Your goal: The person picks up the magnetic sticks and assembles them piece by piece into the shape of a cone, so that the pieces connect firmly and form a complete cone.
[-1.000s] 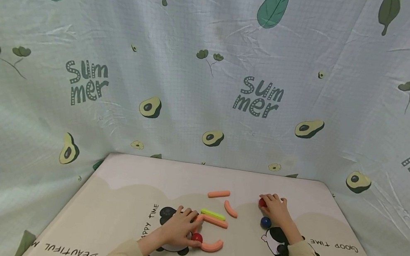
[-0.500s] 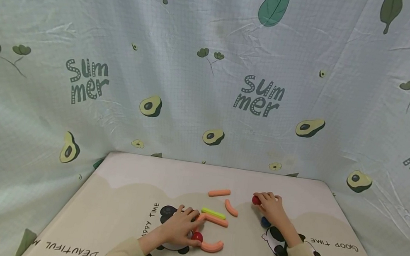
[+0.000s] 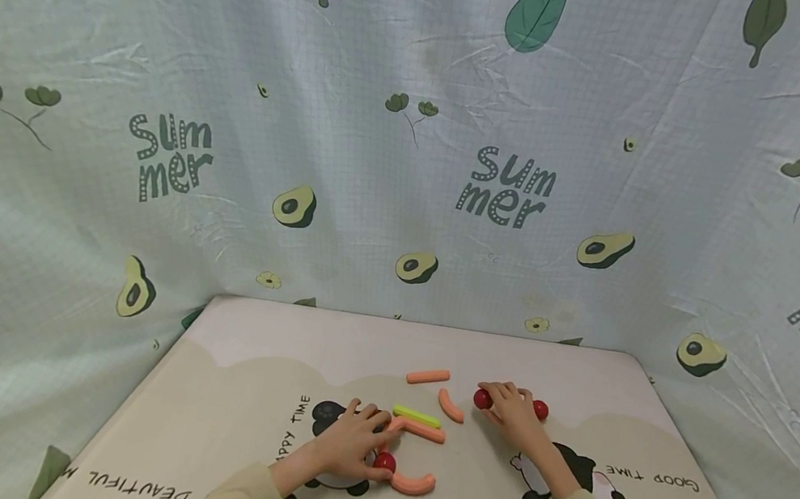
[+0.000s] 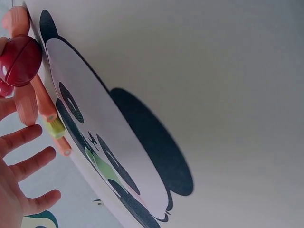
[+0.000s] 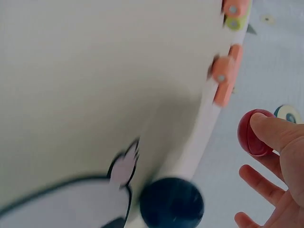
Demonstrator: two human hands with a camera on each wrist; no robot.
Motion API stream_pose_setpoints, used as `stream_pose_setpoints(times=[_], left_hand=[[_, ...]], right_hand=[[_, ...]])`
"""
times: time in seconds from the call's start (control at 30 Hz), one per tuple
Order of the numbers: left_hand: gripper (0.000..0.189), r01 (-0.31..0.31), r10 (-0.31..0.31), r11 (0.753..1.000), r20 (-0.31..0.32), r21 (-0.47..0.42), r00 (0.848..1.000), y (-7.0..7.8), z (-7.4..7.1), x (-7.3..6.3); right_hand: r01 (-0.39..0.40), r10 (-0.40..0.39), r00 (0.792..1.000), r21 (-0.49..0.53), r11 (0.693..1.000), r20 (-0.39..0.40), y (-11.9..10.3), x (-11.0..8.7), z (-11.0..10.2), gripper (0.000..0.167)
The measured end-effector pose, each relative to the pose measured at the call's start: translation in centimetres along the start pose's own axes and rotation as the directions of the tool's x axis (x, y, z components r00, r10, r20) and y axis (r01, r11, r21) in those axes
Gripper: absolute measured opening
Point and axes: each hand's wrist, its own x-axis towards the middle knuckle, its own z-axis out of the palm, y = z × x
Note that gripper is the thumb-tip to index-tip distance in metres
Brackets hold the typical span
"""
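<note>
Near the middle of the table my left hand (image 3: 350, 443) holds a red ball (image 3: 385, 462) between thumb and index finger. Curved orange sticks (image 3: 413, 484) adjoin that ball, and in the left wrist view one orange stick (image 4: 26, 102) runs from the ball (image 4: 21, 61) towards the fingers. To the right, my right hand (image 3: 516, 416) pinches another red ball (image 3: 483, 399) with the thumb; its other fingers are spread in the right wrist view. A further red ball (image 3: 540, 410) shows just right of this hand. A dark blue ball (image 5: 172, 203) appears in the right wrist view, hidden in the head view.
Between the hands lie a yellow-green stick (image 3: 416, 416) and a straight orange stick (image 3: 425, 431). Farther back are another straight orange stick (image 3: 428, 376) and a curved one (image 3: 451, 406). A printed curtain (image 3: 351, 155) hangs behind the pale table (image 3: 224, 394).
My right hand has moved left with its red ball, lately also a little nearer to me. A second red ball has come into view beside it, while the blue ball is now covered. The left hand stays put.
</note>
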Motion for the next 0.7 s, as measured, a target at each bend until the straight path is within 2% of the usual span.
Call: stream_pose_setpoints(times=[0.17, 0.37, 0.7], left_hand=[[0.053, -0.007, 0.007, 1.000, -0.014, -0.007, 1.000, 0.0, -0.1, 0.0], [0.053, -0.015, 0.015, 1.000, -0.018, 0.002, 1.000, 0.1, 0.0, 0.1], [0.055, -0.029, 0.029, 1.000, -0.016, 0.009, 0.999, 0.0, -0.1, 0.2]], right_hand=[[0.037, -0.036, 0.999, 0.032, 0.999, -0.029, -1.4, 0.1, 0.2, 0.039], [0.025, -0.028, 0.999, 0.098, 0.995, 0.030, -3.0, 0.2, 0.2, 0.039], [0.076, -0.079, 0.996, 0.070, 0.995, 0.038, -4.8, 0.3, 0.1, 0.040]])
